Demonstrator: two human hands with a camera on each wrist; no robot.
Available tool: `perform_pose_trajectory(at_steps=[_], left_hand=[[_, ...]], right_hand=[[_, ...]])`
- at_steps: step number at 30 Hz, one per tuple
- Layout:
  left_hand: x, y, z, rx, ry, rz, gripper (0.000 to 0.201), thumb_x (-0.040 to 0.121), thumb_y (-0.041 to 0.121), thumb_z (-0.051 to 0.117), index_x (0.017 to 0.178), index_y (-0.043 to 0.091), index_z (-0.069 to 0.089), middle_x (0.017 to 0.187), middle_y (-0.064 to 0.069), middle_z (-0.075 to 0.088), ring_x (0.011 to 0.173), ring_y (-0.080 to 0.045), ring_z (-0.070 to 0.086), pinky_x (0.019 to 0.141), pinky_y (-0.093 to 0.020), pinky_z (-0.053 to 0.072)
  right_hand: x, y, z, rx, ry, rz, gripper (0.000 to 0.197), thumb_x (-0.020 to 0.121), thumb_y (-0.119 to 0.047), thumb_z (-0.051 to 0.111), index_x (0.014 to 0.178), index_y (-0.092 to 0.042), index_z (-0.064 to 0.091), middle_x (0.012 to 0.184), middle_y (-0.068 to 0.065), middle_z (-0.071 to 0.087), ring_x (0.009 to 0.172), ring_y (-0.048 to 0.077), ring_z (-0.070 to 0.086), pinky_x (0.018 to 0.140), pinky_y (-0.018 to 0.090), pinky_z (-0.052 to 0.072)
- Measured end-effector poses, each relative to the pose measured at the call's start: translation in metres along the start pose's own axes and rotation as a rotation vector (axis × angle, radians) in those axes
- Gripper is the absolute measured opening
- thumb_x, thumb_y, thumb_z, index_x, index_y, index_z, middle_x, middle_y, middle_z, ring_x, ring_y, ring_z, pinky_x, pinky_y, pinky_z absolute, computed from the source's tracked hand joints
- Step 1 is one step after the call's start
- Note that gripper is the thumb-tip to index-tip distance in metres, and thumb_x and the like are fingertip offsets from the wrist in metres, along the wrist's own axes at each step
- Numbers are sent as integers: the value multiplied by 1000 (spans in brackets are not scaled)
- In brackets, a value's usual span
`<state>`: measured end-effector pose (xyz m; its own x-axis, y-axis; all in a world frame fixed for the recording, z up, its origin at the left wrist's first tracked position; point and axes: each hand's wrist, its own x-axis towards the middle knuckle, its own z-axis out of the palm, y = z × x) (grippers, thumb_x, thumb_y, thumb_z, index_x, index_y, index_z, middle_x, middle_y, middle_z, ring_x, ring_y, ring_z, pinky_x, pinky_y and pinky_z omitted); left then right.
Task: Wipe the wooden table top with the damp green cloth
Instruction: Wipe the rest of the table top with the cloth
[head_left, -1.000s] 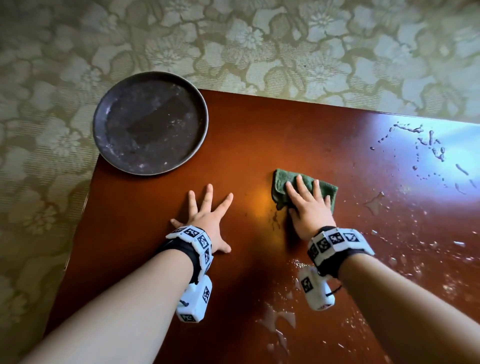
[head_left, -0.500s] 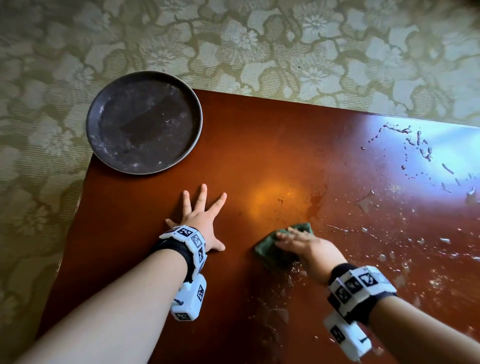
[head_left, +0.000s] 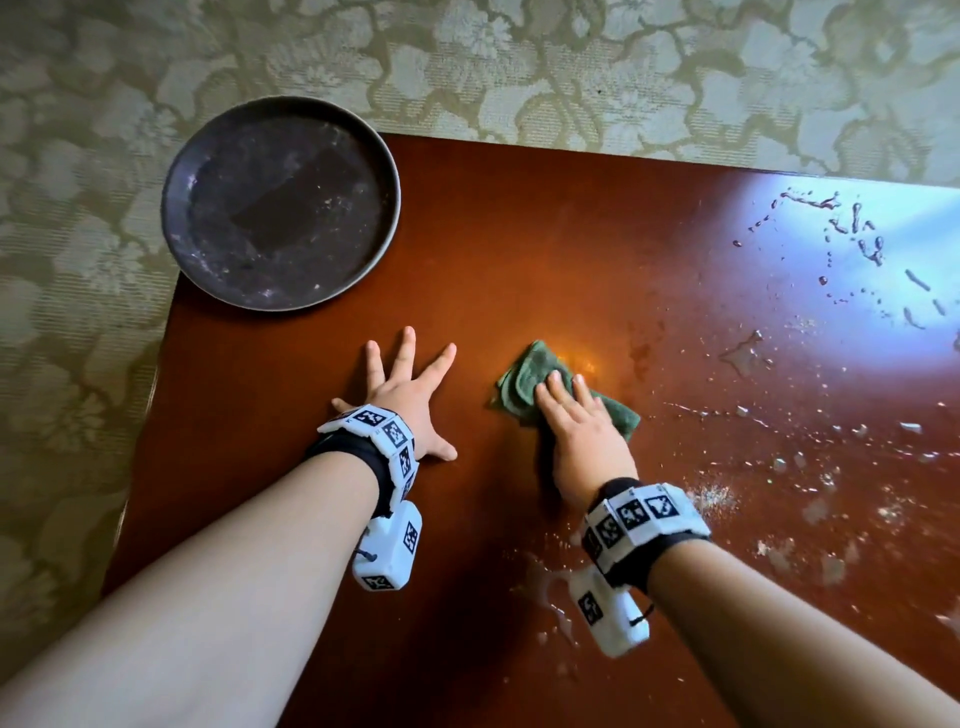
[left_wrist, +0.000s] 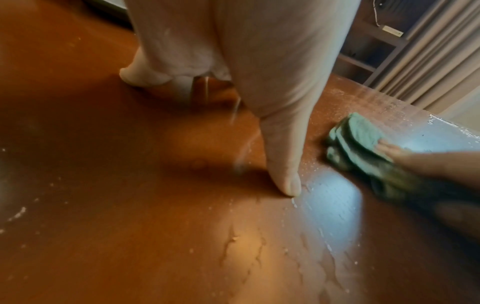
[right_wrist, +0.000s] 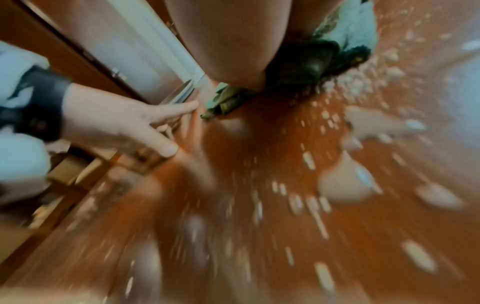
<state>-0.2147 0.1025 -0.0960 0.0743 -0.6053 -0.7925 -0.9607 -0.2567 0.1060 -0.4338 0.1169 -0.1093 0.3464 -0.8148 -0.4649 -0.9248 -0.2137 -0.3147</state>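
Observation:
The folded green cloth (head_left: 530, 379) lies on the glossy reddish wooden table top (head_left: 545, 260), near its middle. My right hand (head_left: 576, 431) presses down on the cloth with straight fingers and covers its near half. My left hand (head_left: 410, 395) lies flat on the wood to the left of the cloth, fingers spread. In the left wrist view the cloth (left_wrist: 361, 135) shows at the right under the right hand's fingertips (left_wrist: 389, 148), and my left thumb (left_wrist: 285, 164) touches the wood. The right wrist view is blurred; the cloth (right_wrist: 324, 61) bunches under my palm.
A round dark metal tray (head_left: 280, 202) sits on the table's far left corner and overhangs it. Water drops and small puddles (head_left: 857, 249) cover the right and near parts of the table. Patterned green carpet (head_left: 78, 260) surrounds the table.
My right hand slid the cloth toward me and to the left, then pushed it away again toward the table's middle. The left hand stayed flat in place.

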Motion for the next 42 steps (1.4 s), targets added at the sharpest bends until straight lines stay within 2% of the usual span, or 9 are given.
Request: perform_pose_trajectory(at_steps=[5, 8, 14, 17, 19, 22, 29, 35, 42], left_hand=[[-11, -4, 18, -56, 51, 11, 107, 80, 43, 78, 147, 60, -4, 157, 16, -32, 145, -29, -28, 104, -79, 18], [-22, -11, 31, -23, 21, 36, 108, 79, 45, 78, 147, 59, -5, 156, 17, -33, 146, -28, -28, 105, -77, 18], [-29, -15, 34, 11, 11, 55, 111, 77, 45, 80, 148, 58, -5, 156, 16, -32, 146, -28, -28, 106, -76, 17], [-31, -14, 36, -3, 15, 47, 111, 77, 44, 80, 148, 58, -4, 156, 17, -33, 146, -27, -28, 105, -77, 17], [-32, -14, 37, -6, 16, 44, 110, 77, 44, 80, 148, 58, -3, 156, 17, -33, 146, -27, -28, 105, -77, 18], [-33, -14, 37, 2, 14, 41, 110, 78, 44, 80, 148, 58, -4, 156, 17, -32, 146, -27, -27, 105, -77, 18], [-35, -12, 41, -8, 11, 26, 104, 82, 42, 76, 148, 58, -4, 156, 16, -32, 146, -27, -28, 106, -76, 17], [-44, -22, 51, 30, -5, 67, 96, 86, 45, 70, 148, 59, -3, 156, 17, -32, 146, -26, -27, 109, -74, 17], [-57, -42, 59, 0, 46, 19, 101, 83, 46, 73, 146, 60, -6, 156, 17, -33, 146, -27, -28, 106, -76, 16]], right_hand=[[-42, -1, 20, 21, -197, -300, 80, 78, 7, 44, 146, -27, 20, 154, -11, 6, 136, 10, -15, 117, 29, 1], [-43, 16, 4, 83, -233, -364, 65, 81, 0, 55, 139, -28, 41, 150, -12, 27, 140, 7, 12, 115, 26, 17], [-12, 39, -48, 188, 168, -303, 56, 72, 18, 53, 116, -15, 66, 122, 7, 63, 118, 24, 55, 104, 39, 41], [7, 47, -60, 116, 80, -210, 61, 80, 14, 45, 132, -18, 52, 141, 1, 44, 136, 22, 34, 113, 37, 27], [12, 49, -53, -41, -159, -109, 64, 90, -6, 47, 147, -23, 23, 155, -7, 15, 144, 21, 7, 116, 41, 17], [8, 45, -30, -154, -186, -60, 73, 94, -38, 44, 148, -30, -5, 155, -11, -11, 143, 23, -11, 115, 47, 6], [-36, 47, 2, -100, -137, -139, 57, 98, -24, 33, 147, -34, 6, 151, -20, -8, 141, 17, -13, 115, 44, 4], [-46, 84, -7, -219, -247, -364, 55, 96, -36, 26, 145, -34, 3, 148, -19, -7, 139, 17, -12, 116, 37, 5], [-41, 65, 12, 41, 3, 138, 64, 96, -27, 43, 148, -24, 7, 156, -5, 0, 143, 26, -6, 117, 39, 6]])
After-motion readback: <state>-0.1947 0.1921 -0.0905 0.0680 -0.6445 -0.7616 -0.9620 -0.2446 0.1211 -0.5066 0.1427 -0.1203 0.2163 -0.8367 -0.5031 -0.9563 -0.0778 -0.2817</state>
